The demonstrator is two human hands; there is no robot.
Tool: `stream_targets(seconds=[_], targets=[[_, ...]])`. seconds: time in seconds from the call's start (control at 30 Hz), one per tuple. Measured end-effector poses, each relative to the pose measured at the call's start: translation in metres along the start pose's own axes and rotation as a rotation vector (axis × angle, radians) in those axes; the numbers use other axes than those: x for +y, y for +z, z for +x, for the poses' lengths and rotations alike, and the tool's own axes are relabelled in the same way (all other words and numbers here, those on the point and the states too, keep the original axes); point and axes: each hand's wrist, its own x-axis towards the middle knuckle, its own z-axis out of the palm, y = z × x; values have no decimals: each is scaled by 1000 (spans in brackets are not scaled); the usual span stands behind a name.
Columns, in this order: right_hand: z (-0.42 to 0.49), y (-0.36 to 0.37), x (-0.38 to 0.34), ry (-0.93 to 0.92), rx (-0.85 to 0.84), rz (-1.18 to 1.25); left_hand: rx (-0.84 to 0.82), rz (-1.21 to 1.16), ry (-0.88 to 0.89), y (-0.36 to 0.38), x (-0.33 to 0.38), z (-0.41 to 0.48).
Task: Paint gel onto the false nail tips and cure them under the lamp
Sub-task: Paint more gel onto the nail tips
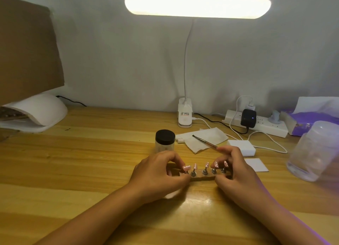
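Table [91,153]: pale wood with long grain lines, glossy where the light falls.
Holder strip [202,178]: a flat brown bar lying crosswise on the table near its front, between the two hands.
Stands [204,171]: five small shiny metal cones in a row along the strip.
Nail tips [207,165]: five small, glossy pink tips, one on each cone, all tilted.
Left hand [159,173]: fingers curled, thumb below and fingertips above, pinching the strip's left end right by the first tip.
Right hand [238,171]: curled likewise, thumb at the strip's right end, fingers arched over the last two tips, gripping that end.
Curing lamp [42,110]: smooth white dome at the far left of the table, well apart from the tips.
Jar [165,140]: clear round body, matte black lid, just behind the left hand.
Brush [203,140]: thin, dark flat head, lying on a creased tissue [216,134]; its handle end meets the right fingertips, and I cannot tell if they touch.
Desk lamp [197,5]: long lit white bar on a bendy neck.
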Motion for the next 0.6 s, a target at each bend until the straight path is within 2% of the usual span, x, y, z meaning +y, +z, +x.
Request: stream_targets(seconds=[0.07,0.23,0.37,0.5,0.6], targets=[[0,0,0,-6,0,-7,-12,-14,16,1,0,0],[1,1,0,3,-6,-2,-19,-236,-21,0,-5,4],[2,0,1,2,-9,2,-11,-286,25,0,-6,4],[0,-1,1,-6,-11,14,-17,-239,53,-1,-5,3],[-1,-1,0,-24,-27,14,-58,-82,59,-1,-2,1]])
